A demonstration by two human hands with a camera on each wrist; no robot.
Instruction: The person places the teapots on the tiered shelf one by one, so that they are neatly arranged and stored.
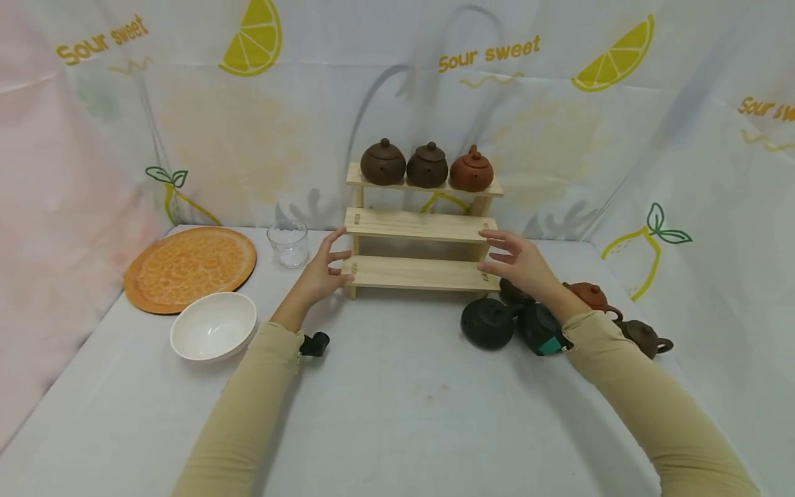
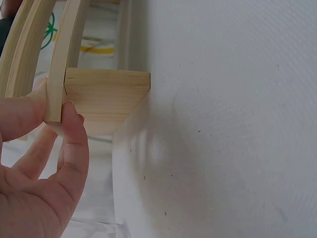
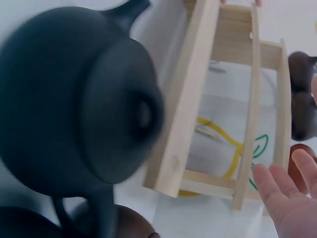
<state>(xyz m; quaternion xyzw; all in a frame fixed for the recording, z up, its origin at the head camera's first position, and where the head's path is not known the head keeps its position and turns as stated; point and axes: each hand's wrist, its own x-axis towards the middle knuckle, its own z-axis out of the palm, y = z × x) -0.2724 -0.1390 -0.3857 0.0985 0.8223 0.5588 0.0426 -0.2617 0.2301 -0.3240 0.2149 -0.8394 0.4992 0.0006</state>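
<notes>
A three-tier wooden display stand point(image 1: 422, 273) stands at the back of the table, with three small teapots along its top tier: two dark brown ones point(image 1: 383, 164) point(image 1: 427, 167) and a reddish one point(image 1: 472, 171). At its left end, my left hand point(image 1: 319, 276) pinches the end of the lowest board point(image 2: 55, 94) between thumb and fingers. My right hand point(image 1: 518, 262) is at the stand's right end, fingers spread and relaxed. In the right wrist view its fingers point(image 3: 270, 186) hold nothing and overlap the stand's edge.
A black teapot point(image 1: 487, 324), another dark pot with a teal patch point(image 1: 539, 328), a reddish teapot point(image 1: 586, 295) and a brown one point(image 1: 642, 338) cluster right of the stand. Leftward are a white bowl point(image 1: 214, 328), a round orange-patterned mat point(image 1: 189, 266) and a clear glass point(image 1: 288, 245).
</notes>
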